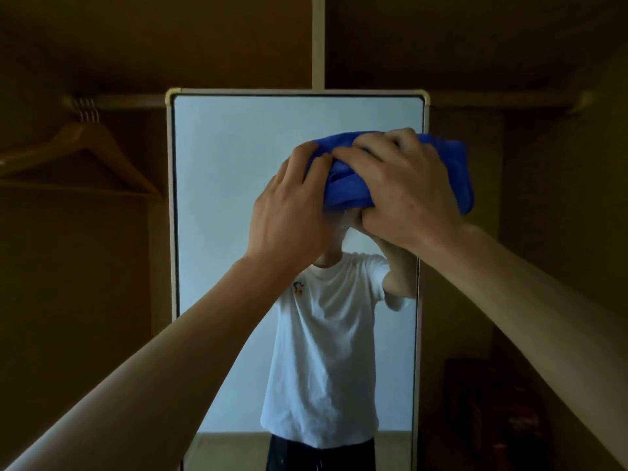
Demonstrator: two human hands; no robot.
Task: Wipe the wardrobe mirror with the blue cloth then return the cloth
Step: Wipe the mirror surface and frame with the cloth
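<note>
Both hands bunch blue cloth (350, 188) at mirror (238, 205) top-right.
L hand (292, 209) fingers curl on cloth's left end; R hand (404, 192) grips over its middle. Cloth's right end overhangs mirror's right frame edge; contact w/ glass can't tell. Glass left of & below cloth uncovered. Wardrobe bay (85, 266) left of mirror: wooden hangers (78, 147) on rail (129, 101). Low right of mirror: dark red item (492, 419), unclear.
</note>
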